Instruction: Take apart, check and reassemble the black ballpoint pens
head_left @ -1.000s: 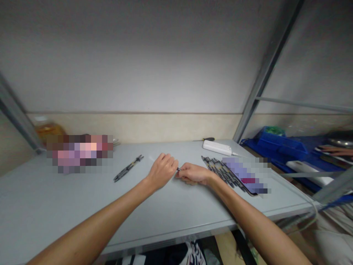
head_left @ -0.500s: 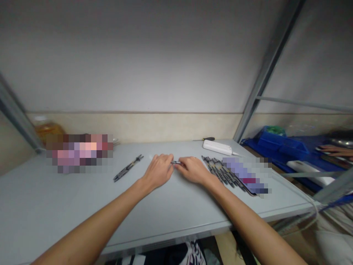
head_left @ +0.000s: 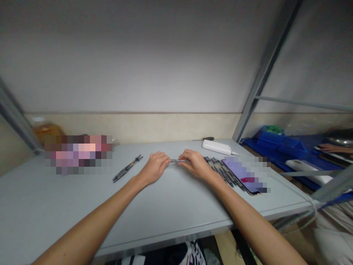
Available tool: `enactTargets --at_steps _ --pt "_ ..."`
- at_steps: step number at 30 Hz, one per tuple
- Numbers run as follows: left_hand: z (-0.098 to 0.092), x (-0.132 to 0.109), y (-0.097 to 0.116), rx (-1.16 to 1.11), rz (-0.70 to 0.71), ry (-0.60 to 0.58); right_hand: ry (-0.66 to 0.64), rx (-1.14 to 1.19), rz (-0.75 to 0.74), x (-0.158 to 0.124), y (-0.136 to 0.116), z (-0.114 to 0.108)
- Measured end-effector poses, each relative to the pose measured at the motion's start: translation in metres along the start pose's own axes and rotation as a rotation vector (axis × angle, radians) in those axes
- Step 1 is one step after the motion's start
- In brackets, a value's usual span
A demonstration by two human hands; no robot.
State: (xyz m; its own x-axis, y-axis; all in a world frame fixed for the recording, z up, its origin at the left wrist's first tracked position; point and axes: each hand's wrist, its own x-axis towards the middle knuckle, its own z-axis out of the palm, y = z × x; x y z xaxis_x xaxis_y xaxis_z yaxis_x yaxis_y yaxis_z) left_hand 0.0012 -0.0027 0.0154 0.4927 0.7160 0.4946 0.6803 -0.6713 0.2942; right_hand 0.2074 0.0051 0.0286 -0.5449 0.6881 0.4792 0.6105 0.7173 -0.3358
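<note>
A slim grey pen (head_left: 173, 161) spans the gap between my hands, a little above the table. My left hand (head_left: 156, 166) is closed round its left part. The thumb and fingers of my right hand (head_left: 194, 163) pinch its thin, shiny right end; the tip itself is hidden by the fingers. Left of my left hand lie a few similar grey-and-black pens (head_left: 127, 168), side by side. Several more pens (head_left: 224, 173) form a slanted row just right of my right hand, beside a phone (head_left: 237, 175) with a lit, partly blurred-out screen.
On the grey table (head_left: 165, 213), a screwdriver (head_left: 207, 139) and a white power strip (head_left: 216, 147) lie at the back right. A pixelated object (head_left: 79, 151) and an amber bottle (head_left: 46, 129) stand back left. Blue trays (head_left: 281, 141) and another person's hand (head_left: 338, 148) are beyond the metal post.
My hands have moved slightly apart, my right hand shifting right. More of the pen, including a shiny thin section, now shows between them.
</note>
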Motion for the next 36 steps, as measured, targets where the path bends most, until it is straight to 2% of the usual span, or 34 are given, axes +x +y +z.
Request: enactTargets --at_steps 4,9,12,15,20,22,26,31,36 --pt "0.001 0.001 -0.001 -0.320 -0.107 0.081 0.041 -0.006 0.112 -0.001 0.003 -0.001" --pt "0.004 0.003 -0.014 -0.659 -0.299 0.225 -0.001 0.088 0.234 -0.001 0.003 -0.005" --pt "0.004 0.005 -0.021 -0.784 -0.396 0.282 -0.030 0.181 0.288 0.001 0.003 -0.008" --pt "0.003 0.006 -0.023 -0.838 -0.448 0.293 0.006 0.304 0.301 0.003 0.005 -0.008" --pt "0.001 0.007 -0.020 -0.889 -0.489 0.328 0.155 0.400 0.275 0.004 0.011 -0.006" --pt "0.001 0.006 -0.021 -0.898 -0.499 0.332 0.126 0.433 0.321 0.004 0.011 -0.006" --pt "0.004 0.005 -0.024 -0.917 -0.516 0.343 -0.018 0.515 0.404 0.004 0.012 -0.006" --pt "0.004 0.005 -0.024 -0.958 -0.539 0.353 0.146 0.565 0.333 0.003 0.017 -0.005" --pt "0.004 0.006 -0.022 -0.999 -0.543 0.367 0.055 0.653 0.473 0.005 0.015 -0.007"
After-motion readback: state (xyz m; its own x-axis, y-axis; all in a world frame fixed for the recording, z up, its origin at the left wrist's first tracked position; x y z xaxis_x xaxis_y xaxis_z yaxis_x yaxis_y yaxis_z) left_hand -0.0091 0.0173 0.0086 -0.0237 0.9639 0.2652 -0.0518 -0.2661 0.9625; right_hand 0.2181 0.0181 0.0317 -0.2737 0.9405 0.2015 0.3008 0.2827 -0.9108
